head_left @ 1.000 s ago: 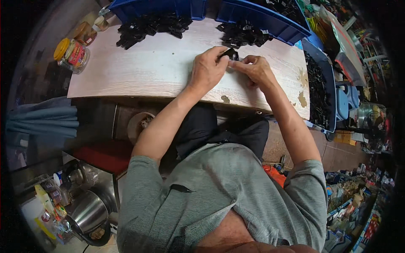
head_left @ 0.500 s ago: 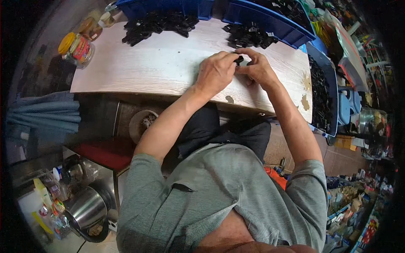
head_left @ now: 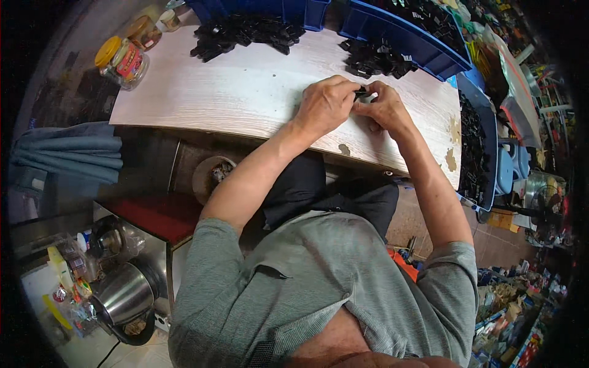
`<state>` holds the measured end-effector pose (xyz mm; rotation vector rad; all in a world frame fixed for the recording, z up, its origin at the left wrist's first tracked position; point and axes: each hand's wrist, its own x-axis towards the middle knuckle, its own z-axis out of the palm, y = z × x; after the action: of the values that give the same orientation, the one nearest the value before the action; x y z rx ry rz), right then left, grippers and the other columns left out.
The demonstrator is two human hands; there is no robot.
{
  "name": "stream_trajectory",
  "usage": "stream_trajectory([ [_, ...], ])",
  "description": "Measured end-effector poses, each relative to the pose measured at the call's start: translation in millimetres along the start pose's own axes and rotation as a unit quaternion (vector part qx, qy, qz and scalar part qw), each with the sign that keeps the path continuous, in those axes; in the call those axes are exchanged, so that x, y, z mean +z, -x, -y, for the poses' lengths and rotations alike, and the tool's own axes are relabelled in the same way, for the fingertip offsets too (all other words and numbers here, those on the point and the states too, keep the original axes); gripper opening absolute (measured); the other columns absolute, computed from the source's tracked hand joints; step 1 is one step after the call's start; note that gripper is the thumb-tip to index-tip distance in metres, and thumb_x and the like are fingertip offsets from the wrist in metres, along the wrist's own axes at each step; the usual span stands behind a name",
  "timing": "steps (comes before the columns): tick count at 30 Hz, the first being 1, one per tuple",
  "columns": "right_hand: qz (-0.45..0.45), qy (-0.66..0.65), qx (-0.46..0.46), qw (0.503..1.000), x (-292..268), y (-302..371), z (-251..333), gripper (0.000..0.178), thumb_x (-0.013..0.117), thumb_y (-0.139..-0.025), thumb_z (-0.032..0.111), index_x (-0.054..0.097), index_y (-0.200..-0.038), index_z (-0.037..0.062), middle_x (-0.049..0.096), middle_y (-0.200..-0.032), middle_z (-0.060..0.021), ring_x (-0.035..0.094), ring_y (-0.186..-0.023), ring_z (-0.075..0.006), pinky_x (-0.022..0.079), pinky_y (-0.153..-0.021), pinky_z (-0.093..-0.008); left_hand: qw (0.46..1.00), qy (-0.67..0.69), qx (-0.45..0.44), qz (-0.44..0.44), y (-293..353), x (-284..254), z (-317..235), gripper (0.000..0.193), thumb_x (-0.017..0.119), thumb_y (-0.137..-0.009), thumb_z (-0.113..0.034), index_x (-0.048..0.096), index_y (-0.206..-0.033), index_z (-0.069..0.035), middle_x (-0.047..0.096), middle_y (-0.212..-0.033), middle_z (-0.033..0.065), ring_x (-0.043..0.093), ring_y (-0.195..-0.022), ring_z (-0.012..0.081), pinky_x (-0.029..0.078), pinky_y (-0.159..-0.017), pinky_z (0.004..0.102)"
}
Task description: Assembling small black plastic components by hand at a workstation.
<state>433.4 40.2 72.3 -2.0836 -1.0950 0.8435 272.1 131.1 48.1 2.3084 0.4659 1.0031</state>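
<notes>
Over the right half of the white wood-grain table point(head_left: 221, 101), my two hands meet around a small black part point(head_left: 361, 92). My left hand point(head_left: 328, 101) pinches it from the left, and the fingers of my right hand point(head_left: 383, 107) close on it from the other side. Most of the part is hidden by the fingers, so its exact kind does not show. Just beyond my hands lies a pile of small black plastic parts point(head_left: 377, 61). A second pile of black parts point(head_left: 245, 37) spreads over the table's far left.
Blue bins point(head_left: 405, 37) stand along the far edge. Another blue bin point(head_left: 491, 147) full of black parts is at the table's right side. A yellow-lidded jar point(head_left: 126, 64) stands at the far left corner. Below left are a red-topped cabinet point(head_left: 147, 218) and a steel pot point(head_left: 126, 294).
The whole view has shifted slightly, so the table and bins sit a little farther right. Both hands stay together on the black part, with the fingers slightly rearranged.
</notes>
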Motion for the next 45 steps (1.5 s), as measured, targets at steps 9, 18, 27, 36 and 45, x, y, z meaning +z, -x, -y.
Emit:
stream_trajectory([
  [9, -0.009, -0.121, -0.075, 0.990, -4, 12, 4, 0.066, 0.079, -0.077, 0.008, 0.054, -0.137, 0.0041, 0.055, -0.064, -0.0018, 0.051, -0.046, -0.0124, 0.040, -0.042, -0.0289, 0.999, 0.035, -0.014, -0.025, 0, 1, 6, 0.023, 0.064, -0.091, -0.011, 0.074, -0.110, -0.002, 0.073, -0.106, 0.0172, 0.073, -0.093, 0.0330, 0.058, -0.082, 0.0393],
  [18, 0.037, -0.088, -0.021, 0.995, -3, 7, 17, 0.049, 0.082, -0.077, 0.009, 0.064, -0.122, 0.0058, 0.063, -0.071, -0.0047, 0.057, -0.058, -0.0114, 0.044, -0.050, -0.0291, 1.000, 0.012, -0.019, -0.007, 3, -2, 5, 0.024, 0.065, -0.090, -0.010, 0.072, -0.111, -0.002, 0.073, -0.107, 0.0175, 0.073, -0.092, 0.0332, 0.059, -0.081, 0.0384],
  [27, 0.028, -0.075, -0.051, 0.996, -2, 7, 11, 0.035, 0.082, -0.081, 0.016, 0.064, -0.109, 0.0056, 0.056, -0.056, -0.0012, 0.050, -0.042, -0.0102, 0.034, -0.038, -0.0284, 0.998, -0.021, 0.045, 0.031, 2, -13, 6, 0.022, 0.067, -0.089, -0.004, 0.073, -0.110, -0.002, 0.074, -0.108, 0.0155, 0.073, -0.092, 0.0312, 0.060, -0.080, 0.0383],
  [36, 0.020, -0.066, -0.073, 0.995, 3, 2, 5, 0.029, 0.084, -0.083, 0.019, 0.070, -0.106, 0.0061, 0.053, -0.054, 0.0016, 0.044, -0.040, -0.0080, 0.029, -0.037, -0.0284, 0.997, 0.043, 0.055, 0.030, 0, -14, 16, 0.022, 0.067, -0.088, -0.001, 0.075, -0.109, -0.003, 0.074, -0.108, 0.0149, 0.073, -0.095, 0.0306, 0.060, -0.083, 0.0365],
  [45, 0.020, -0.021, -0.069, 0.997, 2, 1, 10, 0.035, 0.084, -0.080, 0.026, 0.073, -0.107, 0.0066, 0.059, -0.060, -0.0028, 0.052, -0.049, -0.0115, 0.038, -0.047, -0.0304, 0.996, 0.036, 0.065, 0.058, -4, -24, 26, 0.019, 0.068, -0.091, -0.003, 0.075, -0.108, -0.003, 0.075, -0.108, 0.0135, 0.074, -0.096, 0.0278, 0.060, -0.083, 0.0337],
])
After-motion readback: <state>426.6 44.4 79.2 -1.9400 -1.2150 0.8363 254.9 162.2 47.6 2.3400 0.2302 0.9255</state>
